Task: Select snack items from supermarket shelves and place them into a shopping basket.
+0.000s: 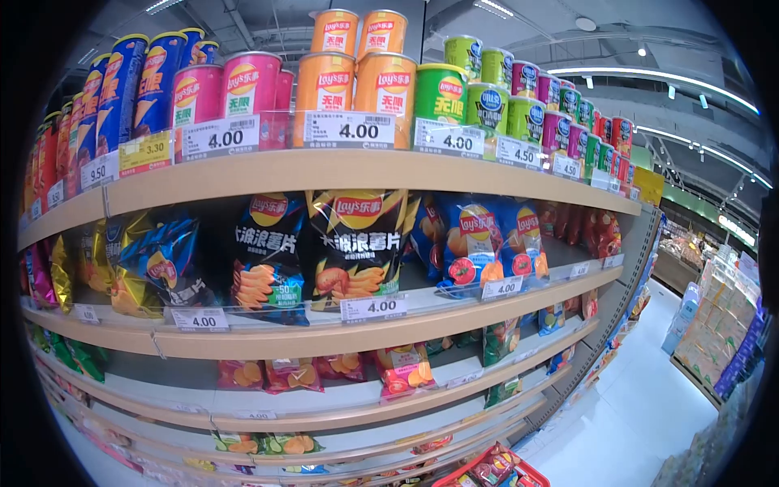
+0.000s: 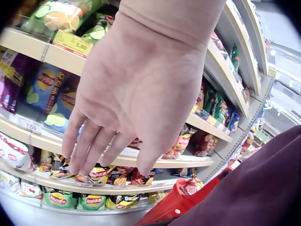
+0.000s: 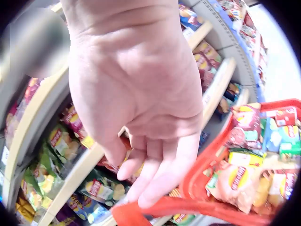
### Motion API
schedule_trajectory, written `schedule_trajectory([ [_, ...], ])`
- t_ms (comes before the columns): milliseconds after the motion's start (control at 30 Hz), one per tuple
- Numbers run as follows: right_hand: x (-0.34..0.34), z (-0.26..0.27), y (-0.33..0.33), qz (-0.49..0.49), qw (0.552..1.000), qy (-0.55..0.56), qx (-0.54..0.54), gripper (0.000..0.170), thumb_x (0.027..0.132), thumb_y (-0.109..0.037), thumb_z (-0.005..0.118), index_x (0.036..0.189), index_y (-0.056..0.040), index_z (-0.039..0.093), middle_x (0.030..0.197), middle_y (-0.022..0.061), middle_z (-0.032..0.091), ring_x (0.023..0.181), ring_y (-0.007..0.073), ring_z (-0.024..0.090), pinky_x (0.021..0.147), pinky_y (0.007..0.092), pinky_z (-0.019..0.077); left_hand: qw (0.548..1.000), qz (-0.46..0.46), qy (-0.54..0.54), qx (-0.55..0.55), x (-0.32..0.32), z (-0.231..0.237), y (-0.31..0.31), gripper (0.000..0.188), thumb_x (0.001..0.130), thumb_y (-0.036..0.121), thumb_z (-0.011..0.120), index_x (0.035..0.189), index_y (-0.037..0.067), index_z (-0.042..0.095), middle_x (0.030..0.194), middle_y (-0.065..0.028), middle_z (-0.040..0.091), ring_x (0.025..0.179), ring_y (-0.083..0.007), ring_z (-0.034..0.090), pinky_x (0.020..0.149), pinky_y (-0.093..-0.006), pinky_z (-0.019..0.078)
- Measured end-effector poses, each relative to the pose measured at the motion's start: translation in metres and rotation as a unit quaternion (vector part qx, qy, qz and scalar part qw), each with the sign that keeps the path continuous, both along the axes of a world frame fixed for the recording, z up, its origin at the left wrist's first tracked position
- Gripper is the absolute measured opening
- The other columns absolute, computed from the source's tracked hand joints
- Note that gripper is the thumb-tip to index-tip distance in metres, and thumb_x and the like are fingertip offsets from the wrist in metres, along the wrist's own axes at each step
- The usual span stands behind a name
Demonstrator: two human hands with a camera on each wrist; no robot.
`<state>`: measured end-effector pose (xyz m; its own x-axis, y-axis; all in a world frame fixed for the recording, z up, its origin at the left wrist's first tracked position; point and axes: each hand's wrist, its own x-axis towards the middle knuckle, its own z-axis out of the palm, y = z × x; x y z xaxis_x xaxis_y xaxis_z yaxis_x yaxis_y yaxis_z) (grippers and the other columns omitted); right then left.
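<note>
In the left wrist view my left hand [image 2: 136, 89] hangs palm toward the camera, its fingers loosely extended and nothing in them. Behind it are shelves of chip bags, with a red basket [image 2: 176, 200] lower right beside a dark purple garment [image 2: 254, 183]. My right hand [image 3: 141, 89] hangs with loosely bent fingers and holds nothing; its fingertips overlap the rim of the red shopping basket [image 3: 188, 207] in the right wrist view. Several chip bags fill that basket, among them a pinkish bag [image 3: 235, 183]. Neither hand appears in the head view.
Curved shelves [image 1: 324, 174] fill the front, with chip canisters [image 1: 324, 81] on top and a black chip bag [image 1: 357, 252] among others below. Price tags [image 1: 373, 308] line the edges. At right, an aisle floor [image 1: 625, 398] runs past a stacked pallet [image 1: 714, 325].
</note>
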<state>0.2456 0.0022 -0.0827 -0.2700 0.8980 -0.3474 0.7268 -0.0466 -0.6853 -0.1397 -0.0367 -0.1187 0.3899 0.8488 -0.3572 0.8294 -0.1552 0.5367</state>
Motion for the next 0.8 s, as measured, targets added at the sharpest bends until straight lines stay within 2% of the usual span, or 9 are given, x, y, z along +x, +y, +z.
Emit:
schedule_trajectory([
  [267,0.004,-0.02,-0.01,-0.015,0.999,0.042,-0.008,0.037,0.096,-0.038,0.055,0.088,-0.003,0.063,0.075,0.0125,0.061,0.069,0.024,0.06,0.067,0.0373,0.048,0.989,-0.078,-0.09,0.092,0.063,-0.077,-0.014,0.038,0.096,0.029,0.049,0.126,0.005,0.056,0.113,-0.0228,0.062,0.1,-0.0407,0.06,0.086,-0.0495,0.0483],
  [367,0.013,-0.033,-0.019,-0.007,0.998,0.059,-0.023,0.038,0.096,-0.039,0.054,0.086,-0.0029,0.063,0.073,0.0109,0.06,0.066,0.0223,0.058,0.065,0.0363,0.0473,0.961,-0.119,-0.152,0.196,0.12,-0.124,-0.036,0.038,0.096,0.027,0.05,0.125,0.005,0.056,0.111,-0.0225,0.063,0.098,-0.0406,0.061,0.085,-0.0497,0.0485],
  [400,0.018,-0.039,-0.023,-0.005,0.997,0.064,-0.032,0.039,0.096,-0.04,0.054,0.085,-0.0029,0.063,0.072,0.0104,0.06,0.066,0.0217,0.058,0.064,0.036,0.047,0.937,-0.116,-0.184,0.272,0.143,-0.138,-0.045,0.037,0.095,0.025,0.051,0.125,0.004,0.056,0.106,-0.0223,0.065,0.094,-0.0409,0.062,0.082,-0.05,0.0491],
  [467,0.029,-0.055,-0.034,0.007,0.996,0.075,-0.054,0.04,0.096,-0.04,0.054,0.084,-0.0028,0.062,0.071,0.0094,0.059,0.064,0.0205,0.057,0.063,0.0353,0.0465,0.96,-0.073,-0.188,0.194,0.181,-0.099,-0.062,0.037,0.094,0.026,0.055,0.124,0.003,0.056,0.102,-0.0208,0.066,0.091,-0.0395,0.064,0.079,-0.0474,0.051],
  [500,0.037,-0.063,-0.042,0.015,0.994,0.079,-0.069,0.041,0.096,-0.041,0.054,0.083,-0.0027,0.062,0.07,0.0089,0.059,0.063,0.02,0.056,0.063,0.035,0.0462,0.969,-0.052,-0.189,0.154,0.193,-0.076,-0.067,0.037,0.094,0.026,0.056,0.123,0.003,0.056,0.099,-0.0201,0.067,0.089,-0.0388,0.065,0.078,-0.0461,0.0519],
  [600,0.069,-0.098,-0.075,0.069,0.984,0.103,-0.129,0.043,0.096,-0.042,0.054,0.081,-0.0026,0.062,0.068,0.0074,0.058,0.061,0.0182,0.055,0.061,0.034,0.0455,0.906,-0.228,-0.007,0.357,0.218,-0.093,-0.069,0.028,0.084,0.015,0.061,0.108,0.002,0.063,0.11,-0.0135,0.062,0.098,-0.0257,0.058,0.08,-0.0359,0.0462],
  [667,0.086,-0.121,-0.093,0.135,0.953,0.137,-0.233,0.046,0.096,-0.045,0.054,0.078,-0.0033,0.061,0.066,0.0045,0.055,0.06,0.0158,0.053,0.059,0.033,0.0437,0.976,-0.079,-0.044,0.199,0.235,-0.108,-0.082,0.031,0.079,0.01,0.057,0.108,0.0,0.06,0.122,-0.0153,0.057,0.109,-0.0284,0.054,0.084,-0.0385,0.0441],
  [733,0.073,-0.053,-0.11,0.174,0.933,0.084,-0.303,0.06,0.095,-0.06,0.048,0.075,-0.0052,0.064,0.067,0.0019,0.057,0.064,0.0122,0.056,0.059,0.0283,0.0443,0.969,-0.049,0.001,0.242,0.245,-0.096,-0.089,0.028,0.078,0.009,0.057,0.105,0.002,0.06,0.114,-0.0138,0.059,0.108,-0.0281,0.053,0.084,-0.0408,0.041],
  [800,0.073,-0.131,-0.137,0.256,0.945,0.092,-0.184,0.058,0.095,-0.058,0.051,0.076,-0.0055,0.064,0.067,0.0045,0.058,0.067,0.0165,0.058,0.064,0.0352,0.0476,0.971,-0.013,0.037,0.236,0.252,-0.093,-0.098,0.025,0.082,0.012,0.057,0.105,0.004,0.06,0.108,-0.0108,0.061,0.115,-0.0267,0.051,0.085,-0.0432,0.0383],
])
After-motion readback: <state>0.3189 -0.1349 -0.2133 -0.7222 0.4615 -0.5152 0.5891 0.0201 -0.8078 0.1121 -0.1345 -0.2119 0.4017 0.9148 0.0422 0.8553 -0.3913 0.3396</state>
